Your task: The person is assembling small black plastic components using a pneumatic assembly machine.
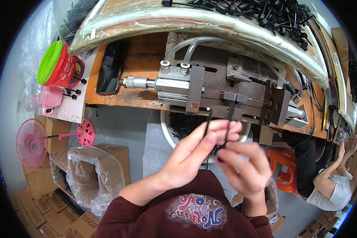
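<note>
Black ribbed rod (207, 127) in head view — pinched between thumb and fingers of left hand (186, 156), in front of brown metal fixture (218, 81). Black strip (230, 115) just right of rod, running from near small clamp block (234, 97) down to fingertips of right hand (248, 164) — curled, blurred; cannot tell whether gripping. White basket (165, 131) beneath hands.

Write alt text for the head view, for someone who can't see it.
A person's left hand holds a thin black part; the right hand, blurred, is beside it at a second dark strip, before a metal fixture on a wooden bench. A dark phone lies left of the fixture; a white basket sits below.
</note>
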A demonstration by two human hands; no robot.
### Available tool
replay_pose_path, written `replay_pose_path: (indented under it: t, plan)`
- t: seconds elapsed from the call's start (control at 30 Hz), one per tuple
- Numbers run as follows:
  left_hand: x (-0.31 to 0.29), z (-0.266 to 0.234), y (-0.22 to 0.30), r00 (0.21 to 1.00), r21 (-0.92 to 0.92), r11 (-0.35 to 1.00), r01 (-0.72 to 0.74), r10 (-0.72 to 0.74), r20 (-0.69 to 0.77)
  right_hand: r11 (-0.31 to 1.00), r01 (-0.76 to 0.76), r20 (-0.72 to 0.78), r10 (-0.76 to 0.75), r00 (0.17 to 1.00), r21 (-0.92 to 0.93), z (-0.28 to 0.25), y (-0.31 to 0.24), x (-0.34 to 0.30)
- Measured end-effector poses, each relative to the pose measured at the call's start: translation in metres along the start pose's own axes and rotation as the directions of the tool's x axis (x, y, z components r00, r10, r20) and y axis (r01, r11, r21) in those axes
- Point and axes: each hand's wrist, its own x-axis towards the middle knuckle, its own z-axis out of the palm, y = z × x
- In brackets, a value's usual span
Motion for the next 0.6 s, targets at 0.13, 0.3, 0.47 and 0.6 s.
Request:
replay_pose_path:
  t: [0.13, 0.3, 0.47, 0.6]
  plan:
    - [-0.002, -0.011, 0.0, 0.99, 0.201, 0.976, -0.081, 0.103, -0.101, 0.966, -0.125, -0.019, 0.124, 0.992, -0.225, -0.003, 0.021, 0.006]
    - [-0.008, -0.018, 0.007, 0.999, -0.003, 1.0, 0.023, -0.023, -0.03, 0.901, 0.007, 0.124, 0.052, 0.991, -0.434, 0.007, 0.037, 0.009]
    - [-0.009, -0.015, 0.016, 0.995, -0.042, 0.994, 0.102, -0.102, 0.004, 0.866, -0.004, 0.153, 0.093, 0.984, -0.5, 0.006, 0.033, 0.021]
    - [-0.011, -0.011, 0.021, 0.994, -0.044, 0.993, 0.107, -0.105, 0.04, 0.851, -0.003, 0.166, 0.106, 0.98, -0.525, 0.006, 0.034, 0.022]
